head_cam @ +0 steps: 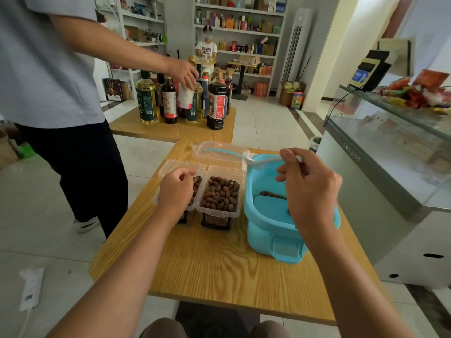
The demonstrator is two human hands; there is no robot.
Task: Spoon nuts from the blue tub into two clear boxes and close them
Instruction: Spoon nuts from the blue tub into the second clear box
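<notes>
**Inspector A:** Head view. The right hand (310, 189) hangs over the blue tub (271, 230), fingers curled round the handle of a white spoon (256, 161). Its long axis runs left and far, bowl end at the tub's far-left rim. The few nuts (269, 194) left in the tub lie just below and left of that hand.

**Inspector B:** And the boxes?

**Inspector A:** Two clear boxes sit left of the tub, touching. The right box (219, 198) is full, lid hinged back. The left hand (175, 189), loosely curled, rests on the left box (195, 189); I cannot tell whether it grips anything. It is the nearer hand for closing, I judge.

**Inspector B:** Legible writing?

**Inspector A:** "FILA" on a seated person's shirt (206, 50). Bottle labels (219, 106) on the far worktop are unreadable.
</notes>
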